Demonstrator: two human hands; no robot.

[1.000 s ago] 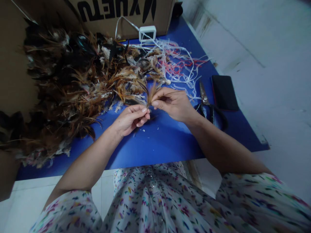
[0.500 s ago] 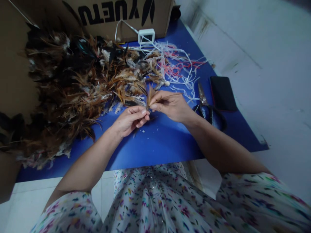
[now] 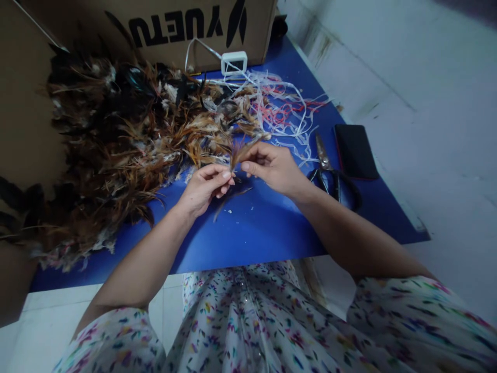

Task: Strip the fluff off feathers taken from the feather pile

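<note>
Feathers [image 3: 235, 154] fan out in a small tuft over the counter [image 3: 260, 228], pinched at their base between the thumb and fingertips of my left hand [image 3: 205, 189]. My right hand [image 3: 277, 168] is just beside them, thumb and finger drawn close; I cannot tell whether it has hold of any. That left pinch is narrow — too slack, and single feathers could slip out; too hard, and the quills might bend. The big feather pile [image 3: 151, 134] lies close behind, so a dropped piece could easily get lost among its look-alikes.
</note>
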